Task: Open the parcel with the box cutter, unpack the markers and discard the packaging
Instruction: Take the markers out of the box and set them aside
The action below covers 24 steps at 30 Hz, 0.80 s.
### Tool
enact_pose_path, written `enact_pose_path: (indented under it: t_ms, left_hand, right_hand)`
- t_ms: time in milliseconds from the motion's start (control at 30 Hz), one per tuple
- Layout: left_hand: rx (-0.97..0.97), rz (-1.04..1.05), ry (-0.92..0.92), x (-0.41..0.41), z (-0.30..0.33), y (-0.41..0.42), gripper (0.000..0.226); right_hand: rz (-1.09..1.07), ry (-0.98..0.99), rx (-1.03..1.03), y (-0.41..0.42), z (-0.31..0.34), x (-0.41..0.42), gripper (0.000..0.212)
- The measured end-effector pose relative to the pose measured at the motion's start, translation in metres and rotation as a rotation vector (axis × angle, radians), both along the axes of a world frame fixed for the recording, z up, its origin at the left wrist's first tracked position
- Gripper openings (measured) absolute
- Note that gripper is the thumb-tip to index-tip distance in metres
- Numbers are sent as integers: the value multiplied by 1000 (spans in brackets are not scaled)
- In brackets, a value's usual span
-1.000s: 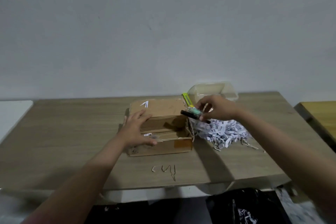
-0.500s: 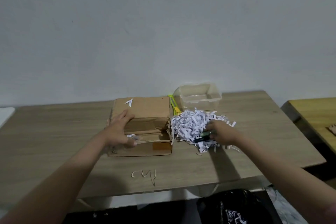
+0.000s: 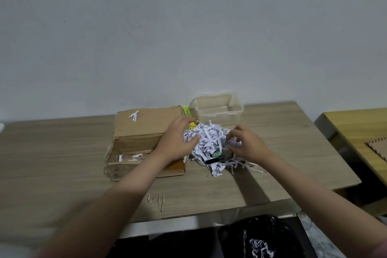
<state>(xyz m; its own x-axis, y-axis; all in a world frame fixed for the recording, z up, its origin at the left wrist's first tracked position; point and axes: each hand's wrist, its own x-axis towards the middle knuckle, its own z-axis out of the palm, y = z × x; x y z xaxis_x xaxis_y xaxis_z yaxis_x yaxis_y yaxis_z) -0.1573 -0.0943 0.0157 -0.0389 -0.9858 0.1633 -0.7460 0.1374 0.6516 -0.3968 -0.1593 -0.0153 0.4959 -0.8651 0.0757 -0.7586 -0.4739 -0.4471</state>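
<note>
The brown cardboard parcel [image 3: 144, 132] lies open on the table, its near side showing a few paper strips inside. Right of it sits a heap of white shredded paper [image 3: 209, 142]. A dark marker with a green end [image 3: 217, 155] lies in the heap's near side. My left hand [image 3: 177, 142] cups the heap from the left, thumb over the strips. My right hand [image 3: 248, 146] curls into it from the right, fingertips just above the marker. The yellow box cutter [image 3: 187, 111] pokes out between the parcel and the heap, mostly hidden by my left hand.
A clear plastic tub [image 3: 218, 109] stands behind the heap near the wall. A black bin bag [image 3: 259, 234] with shredded paper in it hangs below the table's front edge. A second wooden table [image 3: 360, 130] stands to the right. Loose strips [image 3: 156, 200] lie near the front edge.
My left hand left the parcel and moved right onto the shredded paper. My right hand set the marker down in the heap and now grips the strips beside it.
</note>
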Motion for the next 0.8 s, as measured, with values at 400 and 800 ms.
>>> enact_pose_path:
  t_ms: [400,800]
  left_hand:
    - [383,39,-471,-55,-40,-39,45]
    - [199,175,-458,-49,-44,-21,23]
  right_hand:
    - [72,-114,220,-19,-26,-1,21]
    - [15,-174,-90,-27,-29,-17,15]
